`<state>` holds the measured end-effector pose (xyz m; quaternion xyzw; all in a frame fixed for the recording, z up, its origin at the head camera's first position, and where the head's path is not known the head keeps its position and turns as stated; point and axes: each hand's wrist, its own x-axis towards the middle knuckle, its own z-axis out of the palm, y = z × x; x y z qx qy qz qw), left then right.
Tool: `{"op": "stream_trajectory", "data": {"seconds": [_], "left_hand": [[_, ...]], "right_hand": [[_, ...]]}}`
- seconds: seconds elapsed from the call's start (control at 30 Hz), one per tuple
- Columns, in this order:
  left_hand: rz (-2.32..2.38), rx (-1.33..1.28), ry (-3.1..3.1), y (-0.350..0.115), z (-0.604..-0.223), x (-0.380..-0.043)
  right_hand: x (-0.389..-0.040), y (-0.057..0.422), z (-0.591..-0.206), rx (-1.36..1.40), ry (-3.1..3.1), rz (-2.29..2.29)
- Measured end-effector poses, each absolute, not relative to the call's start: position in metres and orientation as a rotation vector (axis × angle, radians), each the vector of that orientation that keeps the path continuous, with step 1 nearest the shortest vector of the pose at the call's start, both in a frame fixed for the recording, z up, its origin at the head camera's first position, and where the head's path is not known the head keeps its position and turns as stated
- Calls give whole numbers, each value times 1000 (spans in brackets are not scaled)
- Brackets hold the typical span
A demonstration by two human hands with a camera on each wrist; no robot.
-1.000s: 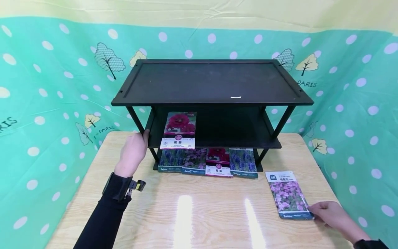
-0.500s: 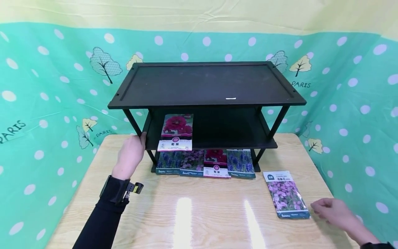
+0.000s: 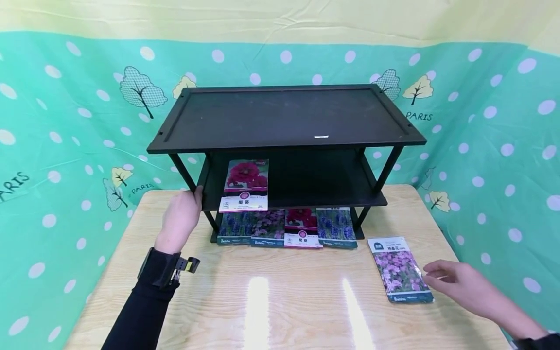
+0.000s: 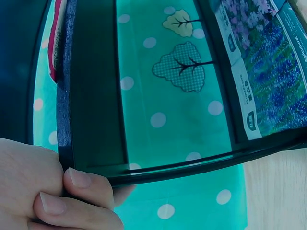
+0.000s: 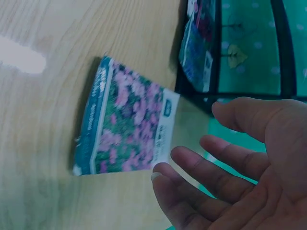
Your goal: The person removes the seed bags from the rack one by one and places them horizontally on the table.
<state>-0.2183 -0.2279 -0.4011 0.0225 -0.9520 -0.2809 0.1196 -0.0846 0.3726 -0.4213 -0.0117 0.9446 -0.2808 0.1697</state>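
My left hand (image 3: 183, 214) grips the black shelf rack (image 3: 288, 119) at the left corner of its middle tier. Curled fingers (image 4: 79, 208) wrap that corner in the left wrist view. On the right of the table lies a pink-flowered seed packet (image 3: 400, 272). Beside its right edge hovers my right hand (image 3: 459, 287), holding nothing. Loosely spread fingers (image 5: 206, 172) show near the packet (image 5: 132, 120) in the right wrist view. A red-flowered seed packet (image 3: 245, 184) rests on the middle tier's left end, slightly over its front edge.
Several seed packets stand in a row on the bottom tier, among them a red one (image 3: 303, 228) and a blue one (image 3: 336, 228). The wooden table (image 3: 306, 291) spreads in front. A dotted green curtain (image 3: 48, 160) hangs behind and at both sides.
My right hand has let go of the pink-flowered seed packet, drawn slightly away, then come back up beside it. My left hand keeps its grip on the rack. The view has shifted a little.
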Motion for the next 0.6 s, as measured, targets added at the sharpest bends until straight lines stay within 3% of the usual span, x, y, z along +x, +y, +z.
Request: {"op": "stream_trajectory", "data": {"seconds": [0.6], "left_hand": [[-777, 83, -2799, -227, -398, -219]], "right_hand": [[-97, 301, -365, -318, 2796, -881]]}}
